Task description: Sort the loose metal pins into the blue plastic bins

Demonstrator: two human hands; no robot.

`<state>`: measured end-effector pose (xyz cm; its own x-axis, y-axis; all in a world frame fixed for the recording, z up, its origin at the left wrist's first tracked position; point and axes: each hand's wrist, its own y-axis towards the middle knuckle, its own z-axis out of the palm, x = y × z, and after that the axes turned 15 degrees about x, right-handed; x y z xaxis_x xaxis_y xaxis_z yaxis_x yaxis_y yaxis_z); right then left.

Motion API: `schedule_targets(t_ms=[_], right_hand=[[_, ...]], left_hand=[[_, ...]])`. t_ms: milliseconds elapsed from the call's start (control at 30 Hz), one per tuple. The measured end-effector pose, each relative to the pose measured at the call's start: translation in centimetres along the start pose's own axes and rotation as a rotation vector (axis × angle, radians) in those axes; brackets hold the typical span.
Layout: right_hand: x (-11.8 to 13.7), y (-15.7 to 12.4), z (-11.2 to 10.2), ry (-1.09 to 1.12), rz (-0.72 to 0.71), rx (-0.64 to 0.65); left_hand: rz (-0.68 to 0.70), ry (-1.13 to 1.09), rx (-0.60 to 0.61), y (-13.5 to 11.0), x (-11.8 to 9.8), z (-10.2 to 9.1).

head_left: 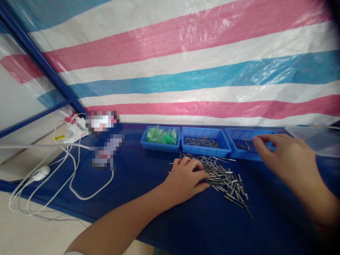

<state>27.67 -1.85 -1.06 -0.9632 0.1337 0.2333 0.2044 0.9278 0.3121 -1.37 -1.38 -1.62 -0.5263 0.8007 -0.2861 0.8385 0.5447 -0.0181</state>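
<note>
A loose pile of thin metal pins (223, 177) lies on the dark blue tabletop, some with a thicker, shinier section. My left hand (187, 179) rests on the pile's left side, fingers bent and spread, thumb apart; the fingertips are partly hidden among the pins. Over the right blue bin (231, 143) is my right hand (292, 159), thumb and forefinger close together in a pinch; anything between them is too small to make out. A few pins show in that bin. The middle blue bin (225, 150) has many similar pins.
Green packets in clear plastic (162, 136) fill the left blue bin (159, 147). White cables (77, 191) run across the table's left side, near blurred items. A striped plastic sheet (186, 78) hangs behind the bins. A clear plastic item (318, 140) lies at far right.
</note>
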Motion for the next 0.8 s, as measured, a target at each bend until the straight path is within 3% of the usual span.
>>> schedule_targets(t_ms=[133,433,600,700,800], right_hand=[[0.8,-0.4,0.1,0.034,-0.068,-0.032],[7.2,-2.5,1.0,0.240,-0.445,0.059],[8.4,-3.1,0.9,0.323,-0.510,0.110],[8.5,-3.1,0.4,0.385,-0.517,0.185],[8.6,-3.2,0.0,0.464,-0.525,0.340]], left_hand=[[-0.004,0.017,-0.019,0.1,-0.1,0.1],[0.004,0.071,-0.031,0.2,0.0,0.2],[0.000,0.133,-0.063,0.6,0.2,0.7],[-0.008,0.111,-0.101,0.7,0.2,0.6],[-0.045,0.004,-0.135,0.7,0.4,-0.1]])
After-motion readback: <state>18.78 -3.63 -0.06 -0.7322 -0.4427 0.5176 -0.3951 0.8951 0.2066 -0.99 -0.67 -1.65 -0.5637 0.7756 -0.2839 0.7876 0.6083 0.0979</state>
